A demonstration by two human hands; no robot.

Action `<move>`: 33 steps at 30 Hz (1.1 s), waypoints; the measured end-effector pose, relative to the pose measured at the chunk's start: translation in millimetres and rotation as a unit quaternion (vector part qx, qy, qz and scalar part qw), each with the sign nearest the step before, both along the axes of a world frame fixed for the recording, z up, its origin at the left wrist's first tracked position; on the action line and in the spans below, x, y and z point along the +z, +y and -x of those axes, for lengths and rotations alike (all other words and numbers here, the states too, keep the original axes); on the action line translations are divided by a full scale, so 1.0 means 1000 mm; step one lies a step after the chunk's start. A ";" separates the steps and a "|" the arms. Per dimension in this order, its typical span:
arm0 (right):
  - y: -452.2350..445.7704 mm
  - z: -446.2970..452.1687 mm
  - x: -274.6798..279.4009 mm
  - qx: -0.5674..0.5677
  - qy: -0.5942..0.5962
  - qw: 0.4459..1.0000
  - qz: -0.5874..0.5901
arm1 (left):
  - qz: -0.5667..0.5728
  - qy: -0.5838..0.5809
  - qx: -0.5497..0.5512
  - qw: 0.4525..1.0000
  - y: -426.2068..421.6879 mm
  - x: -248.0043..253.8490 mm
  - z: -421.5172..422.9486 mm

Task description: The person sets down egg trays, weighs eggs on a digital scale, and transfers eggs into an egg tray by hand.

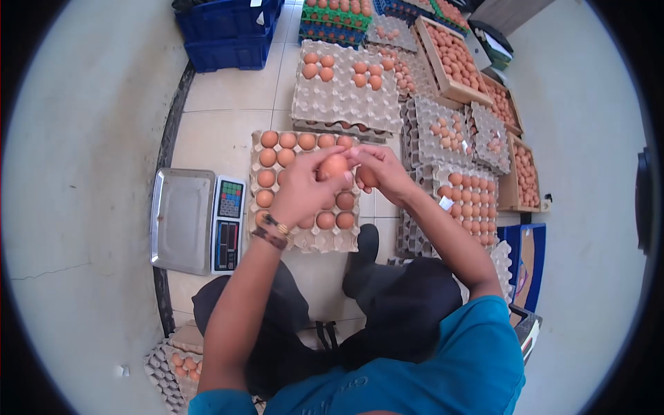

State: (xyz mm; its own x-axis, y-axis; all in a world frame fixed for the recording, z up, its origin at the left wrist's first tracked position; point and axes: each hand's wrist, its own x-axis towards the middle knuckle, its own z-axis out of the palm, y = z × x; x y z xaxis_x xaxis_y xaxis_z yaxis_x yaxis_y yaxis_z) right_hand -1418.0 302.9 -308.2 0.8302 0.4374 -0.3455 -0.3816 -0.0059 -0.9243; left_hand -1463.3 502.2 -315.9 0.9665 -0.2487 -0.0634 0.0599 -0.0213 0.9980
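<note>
My left hand (pixel 304 185) is closed around a brown egg (pixel 334 167), lifted above the near egg tray (pixel 304 242). Right beside it, my right hand (pixel 389 171) has its fingers curled around another brown egg (pixel 368 177); the fingertips of both hands meet near the first egg. Beneath them the grey pulp tray holds rows of brown eggs (pixel 269 139), partly hidden by my left hand and forearm. Bare cups show along its front edge.
A digital scale (pixel 182 221) with a metal pan stands at the left. Beyond is a tray stack (pixel 332 104) with several eggs on top. Egg-filled trays (pixel 470 200) and wooden crates (pixel 453 62) line the right; blue crates (pixel 228 34) stand at the back left.
</note>
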 end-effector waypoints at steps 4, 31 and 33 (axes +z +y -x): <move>-0.029 0.020 -0.048 0.012 0.159 0.981 -0.110 | 0.220 0.188 0.004 0.957 0.019 0.012 -0.006; -0.021 0.073 -0.009 0.083 -0.180 0.979 0.045 | 0.262 0.283 -0.105 0.917 0.004 -0.006 0.028; -0.017 0.077 0.002 0.120 -0.223 0.964 0.087 | 0.252 0.278 -0.106 0.921 0.002 -0.007 0.030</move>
